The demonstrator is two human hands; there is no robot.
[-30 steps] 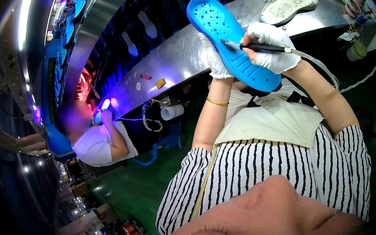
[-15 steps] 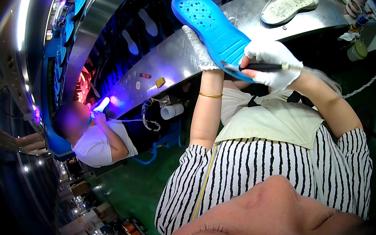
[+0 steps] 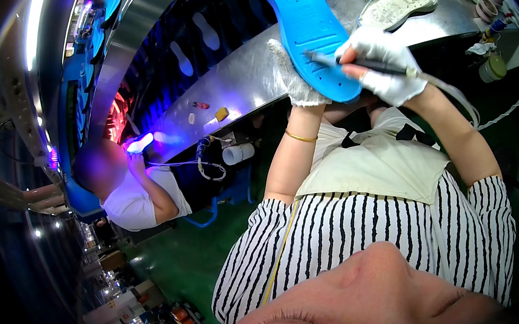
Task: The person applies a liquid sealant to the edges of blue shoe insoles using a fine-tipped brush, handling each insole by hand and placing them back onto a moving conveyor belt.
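Note:
A bright blue shoe sole (image 3: 313,38) with small holes is held tilted above the bench, its top end cut off by the picture's edge. My left hand (image 3: 294,77), in a white glove, supports it from beneath and along its left edge. My gloved right hand (image 3: 387,65), with bare fingertips, grips a brush (image 3: 380,66) with a black handle. The pale bristles lie over the sole's lower half, near the ridges. A pale tube (image 3: 453,96) trails from the back of the handle past my right wrist.
A whitish sole (image 3: 397,9) lies on the curved metal bench (image 3: 232,86). Farther left are a yellow sponge (image 3: 222,114) and a small red object (image 3: 201,105). A person (image 3: 148,194) there holds a lit sole. A greenish pot (image 3: 492,70) hangs at right.
The blue sole has moved up and right, with my left hand shifting right. The brush has risen from the sole's lower edge to farther up its surface.

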